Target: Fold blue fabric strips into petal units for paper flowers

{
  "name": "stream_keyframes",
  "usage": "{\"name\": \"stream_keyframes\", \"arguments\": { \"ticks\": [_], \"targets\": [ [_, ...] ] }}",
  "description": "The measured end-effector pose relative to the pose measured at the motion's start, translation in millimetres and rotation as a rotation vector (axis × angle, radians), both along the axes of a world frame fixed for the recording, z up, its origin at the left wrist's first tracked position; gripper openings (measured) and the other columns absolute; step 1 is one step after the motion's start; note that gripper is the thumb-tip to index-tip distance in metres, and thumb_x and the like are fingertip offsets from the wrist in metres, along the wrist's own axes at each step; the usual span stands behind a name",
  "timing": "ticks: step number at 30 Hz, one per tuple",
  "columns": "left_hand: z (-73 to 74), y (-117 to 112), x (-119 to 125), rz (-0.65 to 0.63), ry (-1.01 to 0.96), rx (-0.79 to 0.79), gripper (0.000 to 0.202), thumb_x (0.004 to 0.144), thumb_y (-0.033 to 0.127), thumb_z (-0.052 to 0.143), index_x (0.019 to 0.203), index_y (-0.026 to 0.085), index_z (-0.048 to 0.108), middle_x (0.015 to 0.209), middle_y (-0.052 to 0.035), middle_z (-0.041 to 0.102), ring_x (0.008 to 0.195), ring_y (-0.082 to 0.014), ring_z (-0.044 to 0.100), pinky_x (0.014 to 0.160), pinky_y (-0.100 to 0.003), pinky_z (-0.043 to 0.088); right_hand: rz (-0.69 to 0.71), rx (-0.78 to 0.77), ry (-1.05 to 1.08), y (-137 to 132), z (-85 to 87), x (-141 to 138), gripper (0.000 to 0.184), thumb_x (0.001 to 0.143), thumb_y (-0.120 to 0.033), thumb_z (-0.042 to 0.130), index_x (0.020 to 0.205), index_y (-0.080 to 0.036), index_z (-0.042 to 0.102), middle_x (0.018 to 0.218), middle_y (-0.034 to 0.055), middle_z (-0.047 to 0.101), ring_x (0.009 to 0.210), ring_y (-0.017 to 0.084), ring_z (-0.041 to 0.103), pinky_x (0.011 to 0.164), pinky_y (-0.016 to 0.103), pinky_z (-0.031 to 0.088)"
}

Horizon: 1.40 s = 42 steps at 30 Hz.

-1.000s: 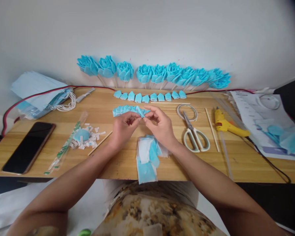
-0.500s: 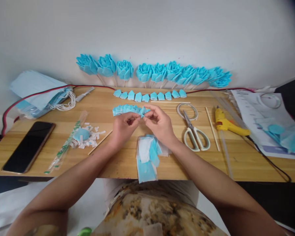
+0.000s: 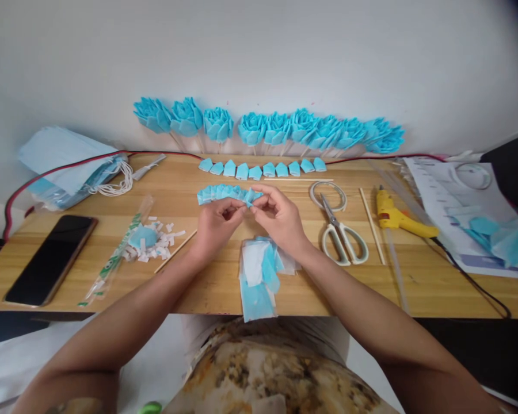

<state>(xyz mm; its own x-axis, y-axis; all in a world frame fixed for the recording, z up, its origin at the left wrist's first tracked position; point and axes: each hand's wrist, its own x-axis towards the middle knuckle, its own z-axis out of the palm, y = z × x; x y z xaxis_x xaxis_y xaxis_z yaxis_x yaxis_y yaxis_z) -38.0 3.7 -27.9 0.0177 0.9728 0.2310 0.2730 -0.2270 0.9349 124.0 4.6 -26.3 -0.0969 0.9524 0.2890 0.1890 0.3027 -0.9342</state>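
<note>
My left hand (image 3: 216, 227) and my right hand (image 3: 280, 221) meet over the middle of the wooden table (image 3: 190, 287), fingers pinched together on a small folded blue piece (image 3: 249, 198). Just behind the fingertips lies a row of folded blue petals (image 3: 220, 192). Further back sits a second row of blue petals (image 3: 263, 169). A pile of blue and white fabric squares (image 3: 259, 276) lies under my right wrist, near the front edge.
Blue fabric roses (image 3: 267, 127) lean against the wall. White-handled scissors (image 3: 341, 236), a tape ring (image 3: 328, 192), wooden sticks (image 3: 372, 225) and a yellow glue gun (image 3: 397, 217) lie right. A phone (image 3: 52, 257), scraps (image 3: 149, 241) and a mask stack (image 3: 69, 167) lie left.
Both hands stay in place with only slight finger movement on the small blue piece. The view shifts a little.
</note>
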Motion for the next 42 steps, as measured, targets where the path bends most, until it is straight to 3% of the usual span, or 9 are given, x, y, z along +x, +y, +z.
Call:
{"name": "stream_keyframes", "arguments": {
  "ticks": [28, 33, 37, 42],
  "targets": [
    [0.1, 1.8, -1.5, 0.005, -0.007, -0.034, 0.015, 0.075, 0.031, 0.066, 0.07, 0.017, 0.069, 0.057, 0.0028, 0.056, 0.054, -0.0093, 0.042, 0.053, -0.024, 0.033, 0.044, -0.014, 0.022, 1.7, -1.6, -0.6, 0.036, 0.082, -0.019, 0.065, 0.118, -0.024, 0.064, 0.083, -0.0023, 0.07, 0.079, 0.014, 0.066, 0.082, 0.032, 0.053],
    [6.4, 2.3, -4.3, -0.026, -0.111, -0.072, 0.021, 0.08, 0.037, 0.066, 0.076, 0.017, 0.069, 0.064, 0.0012, 0.059, 0.058, -0.0102, 0.042, 0.055, -0.025, 0.034, 0.06, -0.076, 0.119, 7.0, -1.7, 3.6, 0.04, 0.081, -0.023, 0.067, 0.12, -0.024, 0.063, 0.081, -0.003, 0.067, 0.078, 0.014, 0.063, 0.08, 0.032, 0.051],
    [2.9, 5.8, -7.3, -0.023, -0.296, -0.09, 0.022, 0.082, 0.039, 0.069, 0.086, 0.018, 0.063, 0.061, 0.0049, 0.05, 0.054, -0.009, 0.039, 0.053, -0.024, 0.032, 0.085, -0.183, 0.197, 10.2, 0.7, 8.6, 0.043, 0.082, -0.027, 0.066, 0.125, -0.025, 0.061, 0.084, -0.0021, 0.066, 0.081, 0.015, 0.062, 0.08, 0.033, 0.051],
    [-0.3, 7.4, -7.2, -0.146, -0.368, -0.238, 0.027, 0.082, 0.041, 0.071, 0.096, 0.019, 0.062, 0.064, 0.0047, 0.052, 0.057, -0.0101, 0.044, 0.055, -0.024, 0.034, 0.132, -0.248, 0.227, 8.1, 3.4, 8.1, 0.043, 0.083, -0.027, 0.066, 0.126, -0.026, 0.062, 0.088, -0.0014, 0.066, 0.081, 0.015, 0.061, 0.081, 0.033, 0.051]
  ]
}}
